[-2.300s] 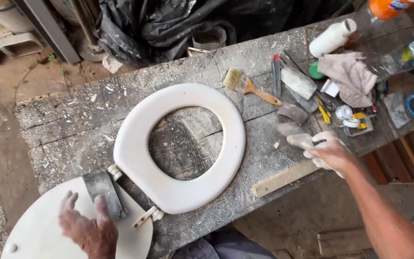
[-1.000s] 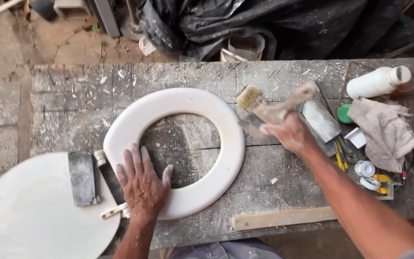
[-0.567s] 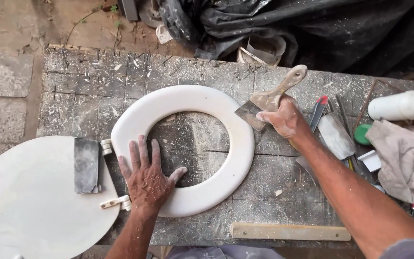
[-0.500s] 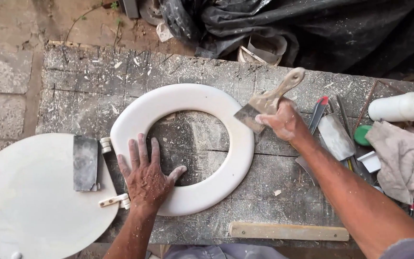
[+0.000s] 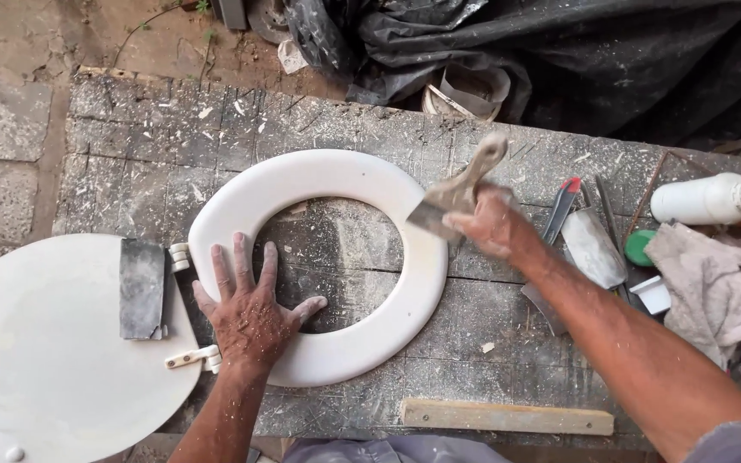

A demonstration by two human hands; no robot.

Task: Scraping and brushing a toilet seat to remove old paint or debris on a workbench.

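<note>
A white toilet seat ring (image 5: 388,184) lies flat on a dusty wooden workbench (image 5: 130,146). My left hand (image 5: 250,313) presses palm down, fingers spread, on the ring's near left part. My right hand (image 5: 490,225) grips a paintbrush (image 5: 460,187) by its ferrule, handle pointing up and away, bristles over the ring's right edge; hand and brush are blurred. The white seat lid (image 5: 45,351) hangs off the bench's left end, joined by hinges (image 5: 189,356).
A grey sanding block (image 5: 142,288) rests on the lid. A wooden stick (image 5: 508,417) lies near the front edge. At the right are a putty knife (image 5: 592,247), a red-tipped tool (image 5: 561,207), a white bottle (image 5: 709,199), a green cap (image 5: 638,247) and a rag (image 5: 707,287). Black plastic sheeting (image 5: 559,51) lies behind.
My right hand picked the paintbrush up from the tools at the right and carried it to the ring's right edge. My left hand moved from the lid onto the ring.
</note>
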